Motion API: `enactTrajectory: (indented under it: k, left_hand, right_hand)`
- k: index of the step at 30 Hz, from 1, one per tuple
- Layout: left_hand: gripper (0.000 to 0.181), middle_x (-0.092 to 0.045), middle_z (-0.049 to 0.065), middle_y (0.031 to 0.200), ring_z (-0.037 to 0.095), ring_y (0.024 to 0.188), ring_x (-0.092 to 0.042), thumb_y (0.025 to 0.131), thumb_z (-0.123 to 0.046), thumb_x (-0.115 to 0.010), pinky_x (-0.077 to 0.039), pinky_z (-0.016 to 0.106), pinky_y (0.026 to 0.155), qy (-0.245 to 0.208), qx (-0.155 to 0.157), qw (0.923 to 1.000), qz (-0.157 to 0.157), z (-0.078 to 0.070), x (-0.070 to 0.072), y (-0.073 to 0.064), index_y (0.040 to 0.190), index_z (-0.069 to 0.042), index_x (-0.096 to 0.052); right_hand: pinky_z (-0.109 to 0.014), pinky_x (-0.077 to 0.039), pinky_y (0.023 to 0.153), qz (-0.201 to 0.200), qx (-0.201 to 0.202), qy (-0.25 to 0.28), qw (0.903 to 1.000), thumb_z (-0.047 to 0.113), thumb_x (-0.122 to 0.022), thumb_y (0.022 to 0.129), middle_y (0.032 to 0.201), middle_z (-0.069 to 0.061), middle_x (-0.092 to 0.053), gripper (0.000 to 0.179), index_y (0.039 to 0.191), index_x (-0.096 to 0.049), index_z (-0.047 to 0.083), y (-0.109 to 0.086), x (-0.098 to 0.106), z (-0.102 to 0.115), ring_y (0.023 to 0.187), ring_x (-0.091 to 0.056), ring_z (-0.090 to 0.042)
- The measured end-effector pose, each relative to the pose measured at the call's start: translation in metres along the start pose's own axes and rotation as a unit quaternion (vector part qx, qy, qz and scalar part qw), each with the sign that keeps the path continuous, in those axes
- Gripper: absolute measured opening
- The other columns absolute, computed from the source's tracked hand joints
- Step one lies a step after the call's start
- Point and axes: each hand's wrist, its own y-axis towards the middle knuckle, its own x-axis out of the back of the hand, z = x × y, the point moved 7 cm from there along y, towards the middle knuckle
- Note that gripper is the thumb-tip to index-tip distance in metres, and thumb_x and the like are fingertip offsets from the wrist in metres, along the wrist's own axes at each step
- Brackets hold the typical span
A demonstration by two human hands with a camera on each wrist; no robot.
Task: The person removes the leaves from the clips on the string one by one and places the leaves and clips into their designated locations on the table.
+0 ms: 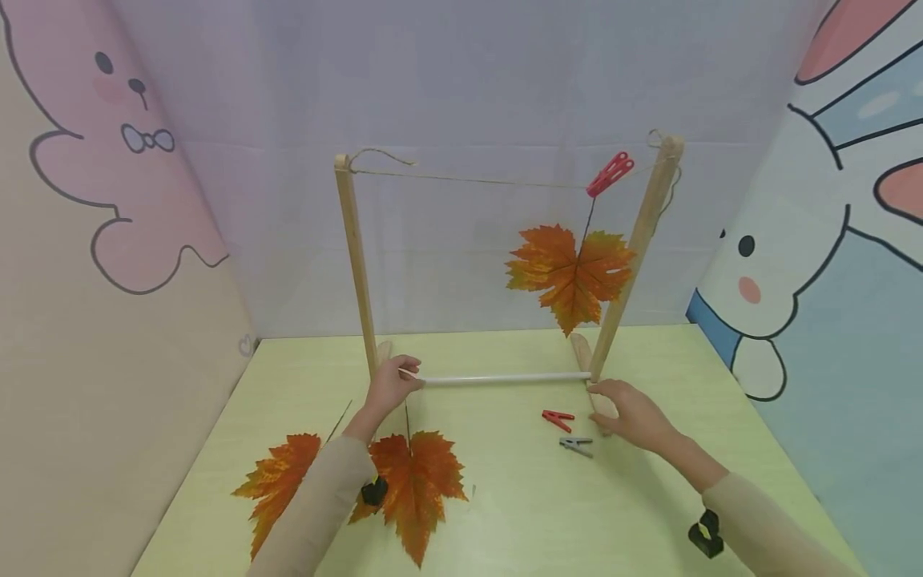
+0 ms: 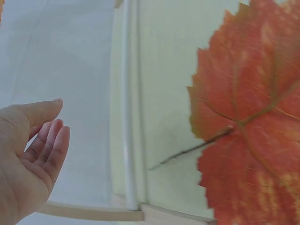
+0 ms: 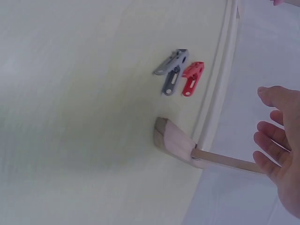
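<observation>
Beige fabric sleeves (image 1: 313, 509) enter past two jagged-edged, orange-red leaves (image 1: 421, 481) on the pale yellow tabletop (image 1: 519, 505), the left hand (image 1: 390, 386) and right hand (image 1: 634, 415) loosely curved, thumbs parted from fingers, near opposite ends of a smooth white rod (image 1: 505, 377); contact I cannot tell. Between squared wooden posts (image 1: 355, 264), room spans beneath thin twine (image 1: 469, 179), where a red plastic clothespin (image 1: 610, 174) clips a third, orange leaf (image 1: 573, 272) beside the right post. Another red clothespin (image 1: 558, 419) and a grey clothespin (image 1: 576, 443) lie in front of the rod.

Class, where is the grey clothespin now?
In the head view, the grey clothespin lies on the table, right of centre, in front of the loose red clothespin and left of the right hand.
</observation>
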Motion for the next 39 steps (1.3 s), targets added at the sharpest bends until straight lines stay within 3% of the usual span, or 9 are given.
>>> enactTrajectory:
  k: [5, 10, 14, 20, 26, 33, 39]
  left_hand:
    - [0.033, -0.063, 0.014, 0.093, 0.026, 0.079, -0.063, 0.075, -0.001, -0.070, -0.052, 0.032, 0.064, -0.004, -0.028, 0.9996, -0.003, -0.031, 0.003, 0.006, 0.106, 0.001, -0.062]
    - [0.034, -0.063, 0.011, 0.096, 0.023, 0.081, -0.063, 0.076, -0.006, -0.071, -0.052, 0.031, 0.066, -0.005, -0.050, 0.9986, 0.016, -0.061, 0.002, 0.006, 0.109, -0.002, -0.062]
    - [0.033, -0.063, 0.010, 0.096, 0.021, 0.080, -0.062, 0.077, -0.005, -0.070, -0.051, 0.031, 0.067, 0.007, -0.085, 0.9961, 0.021, -0.087, 0.002, 0.008, 0.109, -0.004, -0.062]
    - [0.033, -0.062, 0.015, 0.099, 0.024, 0.083, -0.062, 0.077, -0.003, -0.069, -0.051, 0.035, 0.073, 0.071, -0.163, 0.9840, 0.004, -0.137, 0.004, 0.013, 0.109, 0.000, -0.061]
    - [0.033, -0.061, 0.011, 0.102, 0.022, 0.087, -0.061, 0.078, -0.005, -0.069, -0.051, 0.031, 0.073, 0.100, -0.208, 0.9727, -0.017, -0.177, 0.008, 0.019, 0.110, -0.003, -0.061]
    - [0.033, -0.061, 0.012, 0.104, 0.021, 0.087, -0.061, 0.078, -0.007, -0.069, -0.051, 0.028, 0.073, 0.086, -0.229, 0.9696, -0.012, -0.203, -0.001, 0.021, 0.111, -0.003, -0.062]
    - [0.034, -0.062, 0.008, 0.108, 0.019, 0.087, -0.060, 0.079, -0.010, -0.069, -0.051, 0.027, 0.071, 0.073, -0.232, 0.9695, -0.027, -0.225, -0.011, 0.027, 0.112, -0.005, -0.062]
  right_hand:
    - [-0.049, -0.047, 0.082, -0.009, 0.019, -0.024, 0.9995, 0.011, -0.074, 0.073, 0.105, -0.020, -0.060, 0.043, 0.110, -0.058, -0.005, 0.009, 0.023, 0.002, 0.099, -0.056, -0.036]
    - [-0.049, -0.047, 0.080, -0.016, 0.036, -0.048, 0.9981, 0.012, -0.075, 0.073, 0.105, -0.019, -0.060, 0.043, 0.109, -0.059, -0.003, 0.016, 0.046, 0.009, 0.098, -0.056, -0.035]
    - [-0.049, -0.047, 0.081, -0.020, 0.050, -0.064, 0.9965, 0.012, -0.075, 0.072, 0.105, -0.018, -0.061, 0.040, 0.108, -0.060, -0.001, 0.022, 0.066, 0.017, 0.099, -0.055, -0.034]
    - [-0.044, -0.051, 0.072, -0.039, 0.083, -0.090, 0.9917, 0.011, -0.074, 0.073, 0.100, -0.017, -0.062, 0.042, 0.109, -0.059, -0.002, 0.031, 0.096, 0.033, 0.089, -0.060, -0.031]
    - [-0.040, -0.052, 0.065, -0.072, 0.128, -0.112, 0.9828, 0.012, -0.076, 0.070, 0.096, -0.013, -0.064, 0.042, 0.107, -0.060, 0.000, 0.036, 0.127, 0.050, 0.082, -0.062, -0.027]
    - [-0.041, -0.051, 0.061, -0.100, 0.143, -0.111, 0.9784, 0.009, -0.076, 0.068, 0.093, -0.012, -0.063, 0.041, 0.105, -0.060, 0.001, 0.047, 0.164, 0.057, 0.080, -0.060, -0.026]
    - [-0.043, -0.051, 0.061, -0.126, 0.162, -0.127, 0.9704, 0.005, -0.077, 0.066, 0.091, -0.015, -0.063, 0.042, 0.104, -0.060, 0.000, 0.062, 0.195, 0.069, 0.079, -0.060, -0.028]
